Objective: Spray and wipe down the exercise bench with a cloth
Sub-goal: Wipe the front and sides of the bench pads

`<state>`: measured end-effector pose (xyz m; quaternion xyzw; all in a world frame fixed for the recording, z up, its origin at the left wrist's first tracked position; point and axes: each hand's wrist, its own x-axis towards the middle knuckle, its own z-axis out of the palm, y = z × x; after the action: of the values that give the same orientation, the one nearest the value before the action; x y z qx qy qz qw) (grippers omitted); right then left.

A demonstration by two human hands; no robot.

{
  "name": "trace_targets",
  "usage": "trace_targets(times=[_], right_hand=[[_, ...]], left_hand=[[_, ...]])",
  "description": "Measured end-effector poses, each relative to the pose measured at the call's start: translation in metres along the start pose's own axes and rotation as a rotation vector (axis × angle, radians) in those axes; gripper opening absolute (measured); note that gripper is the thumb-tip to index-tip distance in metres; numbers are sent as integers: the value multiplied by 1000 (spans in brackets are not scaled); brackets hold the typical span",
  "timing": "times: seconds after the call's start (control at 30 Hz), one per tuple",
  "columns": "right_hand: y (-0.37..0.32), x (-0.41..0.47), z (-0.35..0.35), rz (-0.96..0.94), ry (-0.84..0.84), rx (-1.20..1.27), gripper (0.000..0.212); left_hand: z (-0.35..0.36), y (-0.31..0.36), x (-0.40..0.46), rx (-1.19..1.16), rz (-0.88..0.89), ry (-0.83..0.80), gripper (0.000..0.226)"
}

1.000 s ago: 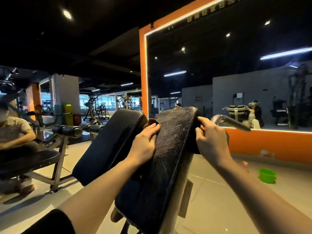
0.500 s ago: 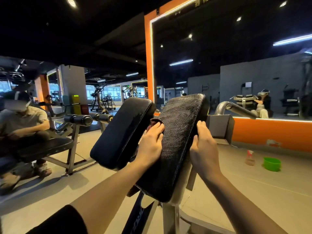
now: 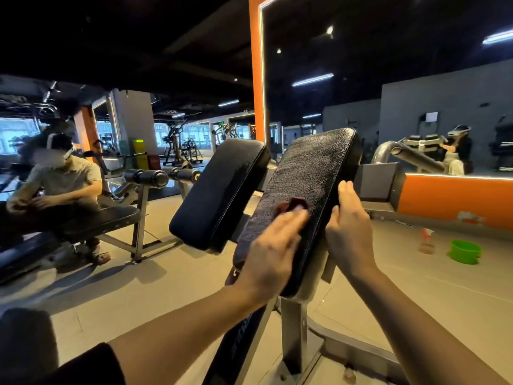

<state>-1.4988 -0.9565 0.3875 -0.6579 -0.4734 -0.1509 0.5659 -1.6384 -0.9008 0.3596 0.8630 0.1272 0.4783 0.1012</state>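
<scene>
Now the left hand is lying lower on the tilted pad than it was a second ago, when it sat up near the top edge; it is pressing the dark red cloth flat against the cracked black surface with straight fingers, the cloth peeking out beyond the fingertips. The right hand is also sitting further down, gripping the right edge of the same pad, thumb on the face and fingers curling behind it to steady it. That downward shift suggests a wiping pass is running from top to bottom, with the lower part of the pad probably left to cover.

A second black pad is standing just beside the first on the left, close enough that the gap between them is leaving little room for the wiping hand. The spray bottle is standing on the floor well off to the right, next to a green bowl, out of reach from here. Another person is sitting on a flat bench further left. A large mirror in an orange frame is filling the wall behind.
</scene>
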Motion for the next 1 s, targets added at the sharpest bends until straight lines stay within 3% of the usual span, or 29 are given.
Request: trace_targets(times=[0.1, 0.27, 0.37, 0.43, 0.5, 0.6, 0.63, 0.73, 0.83, 0.9, 1.0], right_hand=[[2, -1, -3, -7, -11, -6, 52], [2, -2, -8, -14, -68, -38, 52], [1, 2, -18, -18, -128, -90, 53], [-1, 4, -25, -21, -161, -130, 54], [-4, 6, -30, -22, -181, -163, 54], [-10, 8, -36, -15, -202, -181, 52], [-12, 8, -38, -14, -211, -188, 52], [-16, 8, -41, -5, -225, -205, 52], [-21, 9, -41, 11, -235, -227, 53], [-24, 10, -41, 18, -239, -240, 53], [-29, 11, -40, 36, -228, -251, 46]], left_hand=[[-1, -7, -1, -65, 24, -54, 45], [-21, -71, 10, 49, -392, 16, 39], [-32, -65, 27, 70, -314, 101, 30], [-37, -45, 48, -41, -252, 127, 23], [-40, -24, 71, -233, -319, 81, 17], [-46, -4, 87, -737, -594, -4, 43], [-47, -6, 87, -810, -627, -17, 48], [-56, -12, 78, -596, -590, -117, 58], [-68, -29, 66, -392, -568, -126, 50], [-79, -36, 65, -209, -580, 30, 44], [-91, -30, 71, 49, -613, 496, 44]])
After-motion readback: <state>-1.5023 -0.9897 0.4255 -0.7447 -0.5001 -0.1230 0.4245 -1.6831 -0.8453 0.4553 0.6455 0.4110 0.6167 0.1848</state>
